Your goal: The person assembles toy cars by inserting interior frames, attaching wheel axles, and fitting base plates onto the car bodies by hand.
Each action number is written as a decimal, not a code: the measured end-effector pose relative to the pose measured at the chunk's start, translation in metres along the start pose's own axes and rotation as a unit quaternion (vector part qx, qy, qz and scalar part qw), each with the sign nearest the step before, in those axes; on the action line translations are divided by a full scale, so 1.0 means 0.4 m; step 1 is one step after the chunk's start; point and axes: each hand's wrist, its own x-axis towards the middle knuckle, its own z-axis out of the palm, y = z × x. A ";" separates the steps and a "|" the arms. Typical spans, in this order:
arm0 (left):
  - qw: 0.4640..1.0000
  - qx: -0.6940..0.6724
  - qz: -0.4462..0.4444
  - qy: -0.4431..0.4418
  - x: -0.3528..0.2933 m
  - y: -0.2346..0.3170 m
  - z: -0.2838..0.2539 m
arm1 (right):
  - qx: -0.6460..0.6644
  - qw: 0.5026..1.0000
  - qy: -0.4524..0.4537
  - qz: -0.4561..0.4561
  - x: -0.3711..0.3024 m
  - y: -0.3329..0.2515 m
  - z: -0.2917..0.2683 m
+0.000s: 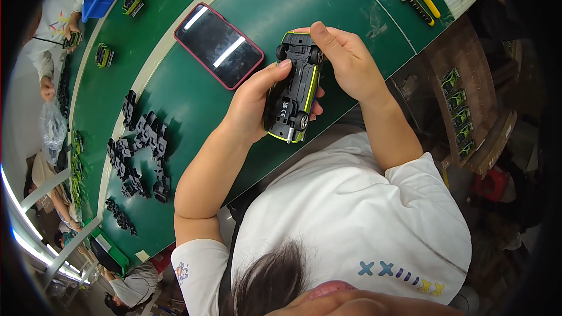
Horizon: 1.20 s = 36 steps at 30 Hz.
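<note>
Over on the left, black plastic parts [139,140] lie heaped on the green tabletop [202,126], then comes a phone [219,47]. The left hand [250,102] has its grip wrapped round an upturned toy car [293,85], held above the tabletop near its edge; I'd press the thumbs evenly, clear of the wheels [303,121]. The right hand [353,64] pinches the car's far end, its grip closed about it. Yellow-handled pliers [417,1] lie farthest right.

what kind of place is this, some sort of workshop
Probably a workshop where toy cars are put together: an upturned toy car, loose black plastic parts on a green table, and a row of small green-and-black cars beyond the table's edge suggest it.
</note>
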 end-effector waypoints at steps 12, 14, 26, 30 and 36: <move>0.997 -0.065 -0.016 -0.048 0.007 0.000 -0.018 | 0.002 1.000 -0.003 -0.013 -0.003 0.009 -0.008; 0.997 -0.056 -0.011 -0.049 0.008 -0.001 -0.020 | 0.007 1.000 -0.010 -0.007 -0.005 0.008 -0.012; 0.994 0.033 0.096 0.026 0.017 -0.011 -0.013 | -0.013 0.974 0.047 -0.221 -0.053 -0.007 -0.026; 0.993 0.045 0.110 0.021 0.014 -0.014 -0.018 | 0.022 0.980 -0.075 -0.183 -0.075 -0.004 -0.098; 0.990 0.061 0.127 0.034 0.012 -0.017 -0.005 | 0.022 0.971 0.126 -0.203 -0.046 -0.020 -0.006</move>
